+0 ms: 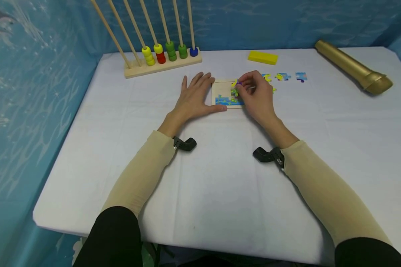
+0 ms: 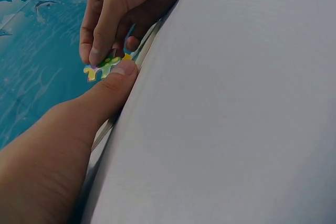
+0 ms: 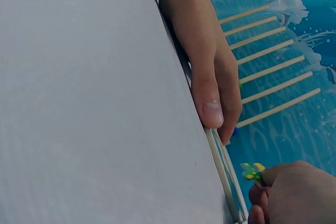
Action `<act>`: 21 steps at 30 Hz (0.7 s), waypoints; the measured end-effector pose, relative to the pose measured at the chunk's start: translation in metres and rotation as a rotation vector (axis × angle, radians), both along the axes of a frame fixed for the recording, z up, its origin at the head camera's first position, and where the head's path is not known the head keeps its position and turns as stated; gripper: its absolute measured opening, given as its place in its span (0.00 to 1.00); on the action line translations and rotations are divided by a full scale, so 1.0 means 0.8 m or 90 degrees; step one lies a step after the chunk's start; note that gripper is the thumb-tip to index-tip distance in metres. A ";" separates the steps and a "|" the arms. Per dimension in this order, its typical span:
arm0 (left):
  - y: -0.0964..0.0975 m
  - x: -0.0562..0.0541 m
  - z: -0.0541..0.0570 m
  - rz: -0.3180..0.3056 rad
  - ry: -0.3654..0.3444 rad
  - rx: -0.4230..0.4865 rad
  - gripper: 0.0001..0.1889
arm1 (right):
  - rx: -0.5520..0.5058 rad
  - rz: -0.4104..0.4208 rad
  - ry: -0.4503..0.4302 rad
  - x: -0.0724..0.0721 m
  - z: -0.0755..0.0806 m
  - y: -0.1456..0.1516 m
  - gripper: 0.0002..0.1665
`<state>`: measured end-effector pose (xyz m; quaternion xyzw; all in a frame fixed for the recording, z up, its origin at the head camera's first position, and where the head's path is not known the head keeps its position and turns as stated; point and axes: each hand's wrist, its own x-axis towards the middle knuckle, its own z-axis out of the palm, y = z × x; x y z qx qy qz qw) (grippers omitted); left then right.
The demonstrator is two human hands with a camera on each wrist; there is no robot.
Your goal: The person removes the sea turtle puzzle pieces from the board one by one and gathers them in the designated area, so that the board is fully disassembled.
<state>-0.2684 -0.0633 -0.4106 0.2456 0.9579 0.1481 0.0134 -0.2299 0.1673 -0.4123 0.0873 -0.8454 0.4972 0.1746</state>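
Observation:
A shallow wooden puzzle board [image 1: 221, 88] lies on the white table, with joined blue pieces [image 1: 224, 101] along its near edge. My left hand [image 1: 196, 97] rests at the board's left side, fingers spread and straight, the thumb along the near edge. Between thumb and fingertips my right hand [image 1: 258, 97] pinches a green and yellow puzzle piece [image 3: 254, 172], held over the board's right part. That piece [image 2: 107, 67] shows above the left thumb in the left wrist view. The right hand hides the right end of the board.
Loose puzzle pieces [image 1: 282, 76] lie right of the board, one blue piece [image 1: 301, 76] farther out. Behind stand a yellow block [image 1: 262, 58] and a wooden bead rack [image 1: 163, 66] with upright rods. A gold microphone-shaped object [image 1: 354, 67] lies at the back right.

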 end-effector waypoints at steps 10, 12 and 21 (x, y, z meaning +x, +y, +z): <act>0.002 0.003 0.002 0.003 -0.019 -0.004 0.59 | 0.014 -0.105 -0.012 0.016 0.003 0.054 0.17; 0.003 0.003 0.002 0.003 -0.021 -0.003 0.59 | 0.019 -0.133 -0.022 0.020 0.003 0.072 0.17; 0.000 0.002 -0.001 0.002 -0.017 0.000 0.60 | 0.059 -0.238 -0.031 0.027 0.001 0.129 0.17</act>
